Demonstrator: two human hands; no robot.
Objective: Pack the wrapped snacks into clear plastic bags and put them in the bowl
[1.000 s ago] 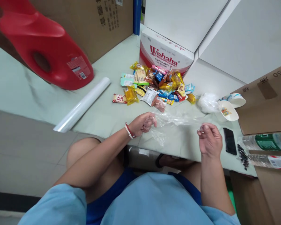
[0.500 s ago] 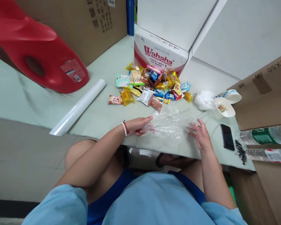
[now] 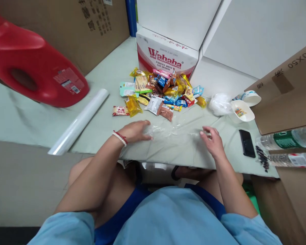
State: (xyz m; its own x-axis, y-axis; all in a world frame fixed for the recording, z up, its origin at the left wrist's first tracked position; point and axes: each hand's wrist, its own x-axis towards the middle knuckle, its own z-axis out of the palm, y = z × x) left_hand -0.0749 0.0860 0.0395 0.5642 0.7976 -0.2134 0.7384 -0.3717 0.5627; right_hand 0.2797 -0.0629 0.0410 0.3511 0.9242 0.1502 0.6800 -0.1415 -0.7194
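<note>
I've got my left hand [image 3: 134, 132] angled in toward the right, thumb and fingers spread apart. My right hand [image 3: 212, 140] is half curled; can't tell if it's pinching anything. The clear plastic [image 3: 172, 129] is between both sets of fingers, long axis left to right. Its edges basically vanish against the tablecloth [image 3: 98, 127]. Snack packets [image 3: 165, 92] sit just beyond the fingers.

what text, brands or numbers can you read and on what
"Wahaha®": box
"PURIFIED WATER FOR DRINKING": same box
"40X50": right carton
"大", perhaps "好日子" beneath: leftmost packet
Too small or blurred: other print on box, right carton, left carton, lower carton, jug, bottles, other snacks.
</note>
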